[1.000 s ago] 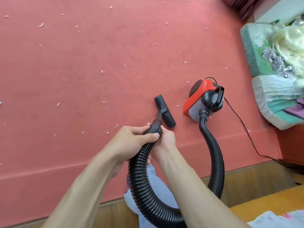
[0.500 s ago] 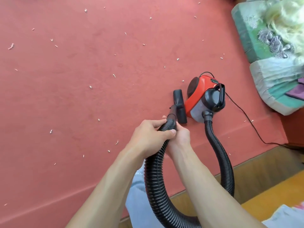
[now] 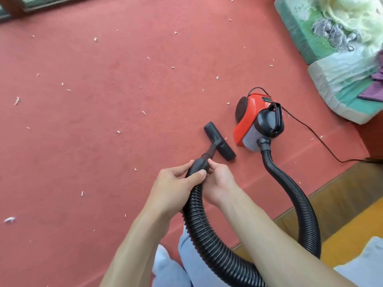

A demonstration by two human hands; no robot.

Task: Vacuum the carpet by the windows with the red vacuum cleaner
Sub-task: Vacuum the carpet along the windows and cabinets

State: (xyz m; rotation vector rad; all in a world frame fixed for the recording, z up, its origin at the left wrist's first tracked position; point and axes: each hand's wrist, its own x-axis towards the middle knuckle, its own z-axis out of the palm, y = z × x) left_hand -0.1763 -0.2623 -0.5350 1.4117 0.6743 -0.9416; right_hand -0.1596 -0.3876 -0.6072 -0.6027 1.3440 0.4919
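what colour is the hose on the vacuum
Black, ribbed hose, seen in the head view, running from the red vacuum.

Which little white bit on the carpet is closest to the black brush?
The scrap in the gap between the brush head and the red vacuum cleaner; every other bit lies farther off on the carpet.

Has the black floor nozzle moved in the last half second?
Yes. The floor nozzle has shifted left, away from the red vacuum cleaner: it was against its body then, and carpet shows between them now.
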